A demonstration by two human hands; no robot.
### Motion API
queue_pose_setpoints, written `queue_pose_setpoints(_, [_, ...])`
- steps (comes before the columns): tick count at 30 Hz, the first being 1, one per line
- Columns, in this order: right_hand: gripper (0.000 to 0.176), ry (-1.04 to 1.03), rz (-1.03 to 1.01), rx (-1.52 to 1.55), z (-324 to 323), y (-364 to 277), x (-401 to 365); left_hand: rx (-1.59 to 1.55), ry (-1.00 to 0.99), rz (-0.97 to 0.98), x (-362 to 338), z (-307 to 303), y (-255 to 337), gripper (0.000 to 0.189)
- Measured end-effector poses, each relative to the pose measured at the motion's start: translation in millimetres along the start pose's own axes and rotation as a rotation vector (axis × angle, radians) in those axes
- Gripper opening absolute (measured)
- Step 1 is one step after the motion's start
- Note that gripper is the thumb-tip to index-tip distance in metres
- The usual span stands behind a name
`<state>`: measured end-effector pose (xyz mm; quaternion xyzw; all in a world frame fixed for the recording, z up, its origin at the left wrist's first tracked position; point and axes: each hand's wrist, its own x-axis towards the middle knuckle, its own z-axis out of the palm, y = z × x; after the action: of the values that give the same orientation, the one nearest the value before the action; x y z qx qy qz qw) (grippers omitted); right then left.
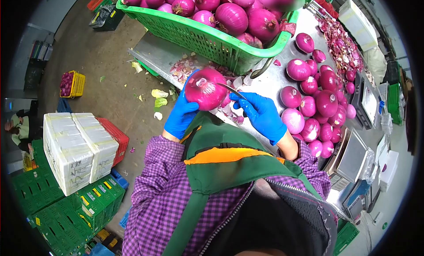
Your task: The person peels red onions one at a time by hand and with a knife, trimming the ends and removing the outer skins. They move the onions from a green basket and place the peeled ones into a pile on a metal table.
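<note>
In a blue glove, my left hand (182,112) is wrapped round a large red onion (206,91), its root end facing up toward me. My right hand (263,116), gloved in blue too, grips a small knife (232,90); the handle is hidden in the fist. The curved blade touches the right side of the onion. Beyond my hands a green plastic crate (207,39) heaped with red onions stands on the metal table (274,81). To the right of my right hand lie several loose red onions (308,105), looking smooth and shiny.
Onion skins (342,48) are piled at the table's far right. Weighing scales (366,99) stand along the right side. On the floor at left are a white foam box (79,145), green crates (97,200) and a yellow basket of onions (77,84). A person (20,128) is at the far left.
</note>
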<state>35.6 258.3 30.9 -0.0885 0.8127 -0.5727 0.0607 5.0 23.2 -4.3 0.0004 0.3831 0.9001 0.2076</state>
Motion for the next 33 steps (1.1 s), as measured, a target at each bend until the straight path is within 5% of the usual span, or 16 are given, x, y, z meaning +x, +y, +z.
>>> queue_pose_setpoints(3, [0.025, 0.025, -0.107, -0.053, 2, 6, 3, 0.069, -0.03, -0.019, 4, -2, 1, 0.096])
queue_pose_setpoints(13, [0.023, -0.02, 0.006, -0.133, 2, 8, 3, 0.149, -0.076, 0.007, 6, 1, 0, 0.096])
queue_pose_setpoints(19, [0.026, -0.07, 0.104, 0.162, 8, 27, -12, -0.141, 0.105, -0.045, 2, -34, -7, 0.09])
queue_pose_setpoints(22, [0.027, -0.067, 0.207, 0.326, 4, 25, -18, -0.091, -0.002, 0.03, 4, -48, 6, 0.087])
queue_pose_setpoints(24, [0.028, -0.103, 0.247, 0.36, -2, 17, -18, -0.443, -0.257, 0.046, 6, -54, 12, 0.084])
queue_pose_setpoints(25, [0.028, -0.087, 0.234, 0.351, -4, 15, -14, -0.513, 0.023, 0.012, 9, -51, 11, 0.086])
queue_pose_setpoints(33, [0.026, -0.037, -0.015, 0.072, 0, 11, 1, -0.19, 0.141, -0.039, 3, -18, 8, 0.079])
